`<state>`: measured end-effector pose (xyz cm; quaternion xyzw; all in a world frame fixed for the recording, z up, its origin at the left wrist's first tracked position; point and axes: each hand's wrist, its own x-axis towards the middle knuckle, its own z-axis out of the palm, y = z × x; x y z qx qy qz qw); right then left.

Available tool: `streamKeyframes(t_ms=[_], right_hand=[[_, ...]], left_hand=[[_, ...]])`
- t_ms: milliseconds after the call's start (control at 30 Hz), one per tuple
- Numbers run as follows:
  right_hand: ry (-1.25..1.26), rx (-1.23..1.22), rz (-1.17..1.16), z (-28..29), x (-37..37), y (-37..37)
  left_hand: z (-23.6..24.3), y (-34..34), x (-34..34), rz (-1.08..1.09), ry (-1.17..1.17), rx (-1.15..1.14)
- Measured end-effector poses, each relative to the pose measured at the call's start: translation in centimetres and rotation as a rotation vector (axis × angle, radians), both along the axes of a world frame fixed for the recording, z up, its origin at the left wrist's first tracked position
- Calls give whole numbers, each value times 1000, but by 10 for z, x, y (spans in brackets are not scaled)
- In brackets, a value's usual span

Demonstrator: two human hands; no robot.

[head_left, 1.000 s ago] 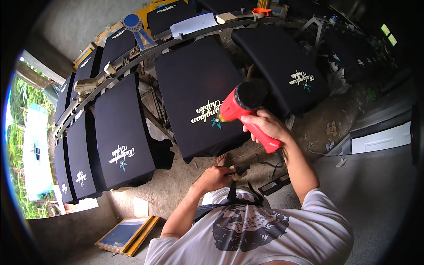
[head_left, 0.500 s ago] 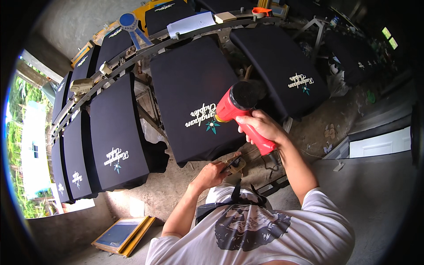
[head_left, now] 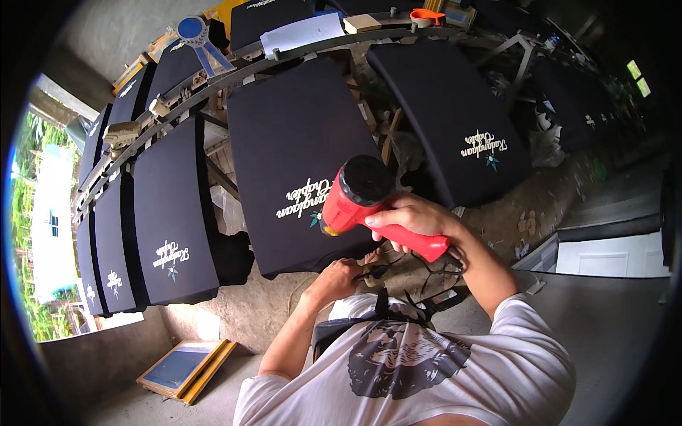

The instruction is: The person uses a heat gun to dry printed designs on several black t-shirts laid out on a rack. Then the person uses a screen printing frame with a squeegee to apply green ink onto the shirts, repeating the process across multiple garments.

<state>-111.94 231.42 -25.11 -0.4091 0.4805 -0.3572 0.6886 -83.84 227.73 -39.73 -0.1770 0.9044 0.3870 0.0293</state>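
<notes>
My right hand [head_left: 405,221] is wrapped around the handle of a red heat gun [head_left: 346,206] with a black round back end. Its yellowish nozzle [head_left: 329,228] points down over the print on a black shirt [head_left: 298,128] laid flat on a board. The gun covers part of the white lettering and green leaf shape. Just past the shirt's near edge, my left hand [head_left: 335,282] is closed on what looks like a black cord [head_left: 376,271]; its fingers are partly hidden.
More printed black shirts lie on boards to the left [head_left: 174,213] and right [head_left: 447,121]. A curved metal rail [head_left: 284,55] behind them carries a paper sheet [head_left: 302,34] and an orange tape dispenser [head_left: 426,15]. Framed screens [head_left: 186,369] rest on the floor at lower left.
The heat gun has moved left and toward me across the print, its back end tilting nearer. The left hand stays close to the shirt's near edge. The view has shifted slightly.
</notes>
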Motion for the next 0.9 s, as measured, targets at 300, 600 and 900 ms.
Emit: streamKeyframes(t_ms=[300, 600, 900], right_hand=[[-99, 25, 73, -4, -31, -7], [-55, 201, -170, -3, -171, 67], [246, 133, -889, -27, -345, 165]], left_hand=[[27, 8, -89, -102, -278, 82], [7, 18, -162, -231, -350, 131], [-2, 36, -259, -250, -286, -17]])
